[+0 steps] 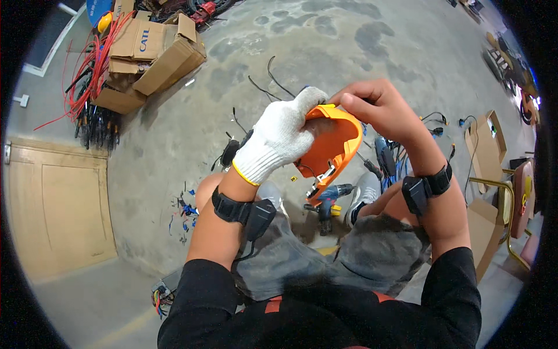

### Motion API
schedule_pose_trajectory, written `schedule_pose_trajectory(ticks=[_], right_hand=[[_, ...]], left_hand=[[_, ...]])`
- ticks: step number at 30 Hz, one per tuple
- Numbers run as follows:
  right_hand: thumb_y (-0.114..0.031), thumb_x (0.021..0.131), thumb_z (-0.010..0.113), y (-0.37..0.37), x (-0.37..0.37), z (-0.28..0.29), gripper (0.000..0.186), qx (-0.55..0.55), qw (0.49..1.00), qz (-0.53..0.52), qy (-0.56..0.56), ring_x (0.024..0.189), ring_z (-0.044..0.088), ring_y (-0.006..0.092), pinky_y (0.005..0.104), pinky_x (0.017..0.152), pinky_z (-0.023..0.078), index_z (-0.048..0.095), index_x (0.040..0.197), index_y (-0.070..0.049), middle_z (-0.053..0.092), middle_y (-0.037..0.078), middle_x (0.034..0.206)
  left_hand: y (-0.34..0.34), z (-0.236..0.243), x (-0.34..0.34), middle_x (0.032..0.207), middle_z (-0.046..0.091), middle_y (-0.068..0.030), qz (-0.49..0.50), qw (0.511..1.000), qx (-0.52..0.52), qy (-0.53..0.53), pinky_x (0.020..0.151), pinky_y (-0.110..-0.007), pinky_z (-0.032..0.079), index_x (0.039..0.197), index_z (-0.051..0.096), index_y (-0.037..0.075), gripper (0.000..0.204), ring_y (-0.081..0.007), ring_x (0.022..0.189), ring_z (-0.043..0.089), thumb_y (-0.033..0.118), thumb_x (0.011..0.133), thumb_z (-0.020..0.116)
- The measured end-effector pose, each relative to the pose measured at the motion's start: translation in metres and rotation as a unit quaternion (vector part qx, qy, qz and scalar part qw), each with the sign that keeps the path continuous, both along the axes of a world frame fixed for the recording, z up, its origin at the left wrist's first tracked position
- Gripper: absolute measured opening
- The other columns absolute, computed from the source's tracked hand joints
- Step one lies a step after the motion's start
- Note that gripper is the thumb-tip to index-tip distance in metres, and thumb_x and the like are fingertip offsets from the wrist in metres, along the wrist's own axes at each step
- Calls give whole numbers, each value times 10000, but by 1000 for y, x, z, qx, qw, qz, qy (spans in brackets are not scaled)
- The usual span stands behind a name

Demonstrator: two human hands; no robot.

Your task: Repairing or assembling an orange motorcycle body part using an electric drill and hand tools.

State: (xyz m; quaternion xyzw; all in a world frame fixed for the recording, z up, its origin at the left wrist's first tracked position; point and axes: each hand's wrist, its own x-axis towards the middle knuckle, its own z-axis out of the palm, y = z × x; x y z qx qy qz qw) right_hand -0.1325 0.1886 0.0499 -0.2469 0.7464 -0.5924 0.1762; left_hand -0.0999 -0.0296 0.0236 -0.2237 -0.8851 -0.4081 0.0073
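An orange curved plastic shell point(347, 148) is held up in front of my knees, its hollow inside facing me. My left hand point(273, 136), in a white knitted glove with a yellow cuff edge, grips its left side, with the thumb side at the upper rim. Bare, my right hand point(383, 110) is closed at the top rim, thumb and forefinger beside a small yellow part point(329, 106). Whether those fingertips pinch anything besides the rim is hidden. Small white and metallic fittings point(327, 173) sit inside the shell's lower end.
A cordless drill point(326, 212) stands between my feet. Blue-and-black tools and cables point(386, 160) lie beyond my right shoe point(366, 192). Small blue scraps point(189, 209) litter the floor at left. Cardboard boxes point(148, 46) and red cables point(96, 75) are far left; a chair point(517, 198) stands right.
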Motion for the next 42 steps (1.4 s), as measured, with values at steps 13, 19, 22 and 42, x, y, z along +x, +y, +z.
schedule_pose_trajectory(ticks=[13, 19, 22, 42], right_hand=[[-146, 720, 798, -4, 24, -4, 311, 105, 919, 56, 375, 707, 613, 291, 366, 594, 484, 646, 982, -75, 587, 90, 760], [-202, 692, 832, -6, 23, -3, 313, 69, 885, 19, 460, 629, 592, 255, 354, 535, 462, 658, 928, -93, 557, 60, 700], [-249, 689, 835, -11, 25, -1, 305, 36, 877, 19, 479, 602, 581, 243, 347, 524, 451, 664, 895, -104, 543, 54, 669], [-367, 962, 570, -9, 7, -29, 378, 60, 974, -187, 114, 751, 589, 170, 318, 691, 470, 645, 1018, 0, 657, 88, 824]], left_hand=[[-2, -2, -12, 859, 689, -92, -10, 952, -40, 305, 755, -370, 549, 915, 656, 86, 322, -299, 809, 681, 30, 620, 772], [-14, 1, -13, 933, 691, -100, -7, 905, -7, 425, 866, -391, 534, 944, 650, 73, 387, -295, 881, 676, 64, 569, 747], [-20, 7, -7, 930, 711, -87, -21, 898, -1, 440, 844, -403, 551, 932, 644, 87, 325, -288, 868, 702, 24, 636, 761], [-38, 27, 5, 966, 717, -96, -44, 882, -28, 468, 911, -436, 525, 884, 656, 95, 169, -273, 964, 696, 65, 718, 661]])
